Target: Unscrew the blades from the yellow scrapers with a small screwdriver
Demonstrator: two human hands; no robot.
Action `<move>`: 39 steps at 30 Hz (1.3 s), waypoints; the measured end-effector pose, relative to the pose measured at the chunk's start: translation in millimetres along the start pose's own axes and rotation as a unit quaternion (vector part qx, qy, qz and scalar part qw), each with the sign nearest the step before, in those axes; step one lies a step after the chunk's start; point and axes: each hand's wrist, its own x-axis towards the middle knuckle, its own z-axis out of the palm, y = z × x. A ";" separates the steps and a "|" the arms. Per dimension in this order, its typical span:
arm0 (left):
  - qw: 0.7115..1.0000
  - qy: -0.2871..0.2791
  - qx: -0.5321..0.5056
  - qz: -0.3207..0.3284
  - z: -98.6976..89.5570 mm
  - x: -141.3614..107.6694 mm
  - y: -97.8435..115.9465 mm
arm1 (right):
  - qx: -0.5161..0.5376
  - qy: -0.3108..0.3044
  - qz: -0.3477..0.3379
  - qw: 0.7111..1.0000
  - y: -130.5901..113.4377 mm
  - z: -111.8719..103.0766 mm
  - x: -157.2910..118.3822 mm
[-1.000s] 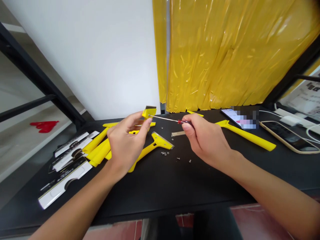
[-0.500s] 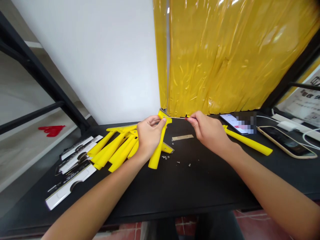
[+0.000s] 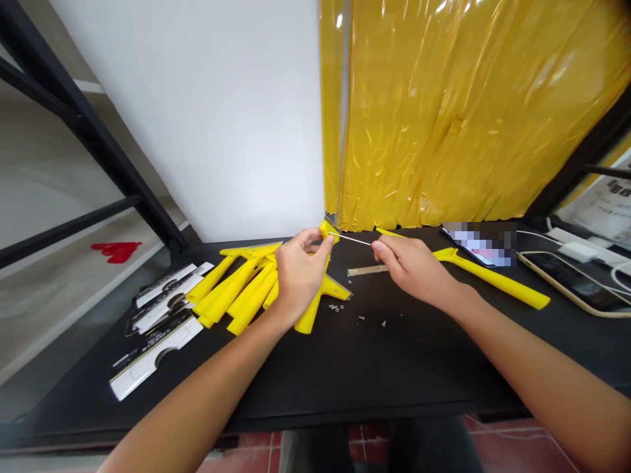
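Note:
My left hand (image 3: 304,266) is closed around a yellow scraper (image 3: 308,318), whose wide head with a metal edge points up and away. In my right hand (image 3: 411,263) is a screwdriver (image 3: 352,239); its handle is hidden by my fingers, and the thin shaft reaches left to the scraper head. Several yellow scrapers (image 3: 241,289) lie in a pile left of my left hand. Another scraper head (image 3: 336,288) rests just behind the held handle. Small screws and nuts (image 3: 337,307) and a flat strip (image 3: 365,270) lie between my hands.
White and black packages (image 3: 152,358) lie on the black table (image 3: 355,374) at the left. To the right are a yellow scraper (image 3: 503,281), two phones (image 3: 576,279) and white cables. A red object (image 3: 117,251) sits on the side shelf.
The view has shifted, so most things appear farther right. The screwdriver now slopes down toward my right hand, whose fingers cover its handle more. Both hands keep their grip.

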 end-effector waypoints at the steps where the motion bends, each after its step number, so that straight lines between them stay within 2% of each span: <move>1: 1.000 -0.003 -0.004 -0.002 1.2 -2.8 -0.8 | 0.002 -0.020 -0.005 1.000 1.2 -2.3 0.4; 4: 0.999 -0.027 -0.036 -0.015 5.4 -11.9 -1.0 | 0.014 -0.033 0.016 0.999 3.5 -10.3 0.2; 7: 0.996 -0.049 -0.072 -0.030 8.4 -18.6 1.0 | 0.024 0.012 0.046 0.999 4.5 -17.7 -1.3; 12: 0.988 -0.058 -0.123 -0.078 10.6 -20.8 0.0 | -0.013 0.052 0.035 0.998 1.1 -18.0 -2.6; 15: 0.991 -0.051 -0.104 -0.064 9.2 -18.1 -1.2 | -0.030 0.035 0.021 0.999 -3.1 -11.8 -2.8; 17: 0.995 -0.043 -0.083 -0.039 6.8 -14.7 -1.0 | -0.007 0.027 0.029 0.999 -5.6 -7.6 -3.5; 20: 0.998 -0.032 -0.044 -0.024 2.1 -8.4 -0.7 | 0.043 0.049 0.046 0.997 -7.6 -3.3 -4.5; 22: 0.999 -0.040 -0.022 -0.022 -0.2 -5.0 -2.0 | 0.049 0.051 0.036 0.997 -7.5 -1.4 -4.6; 25: 0.999 -0.051 0.000 -0.016 -1.9 -2.7 -5.9 | 0.014 0.020 0.029 0.999 -6.4 1.5 -4.0; 29: 0.997 -0.074 0.015 -0.009 -3.6 -0.8 -11.1 | 0.018 -0.015 0.055 0.998 -6.0 7.0 -4.1; 34: 0.997 -0.077 0.028 -0.011 -8.5 5.7 -13.5 | 0.067 0.007 0.036 0.997 -2.8 11.4 -4.3; 39: 0.992 -0.091 0.084 0.010 -11.9 7.8 -15.5 | 0.031 -0.044 0.059 0.997 0.8 18.4 -3.9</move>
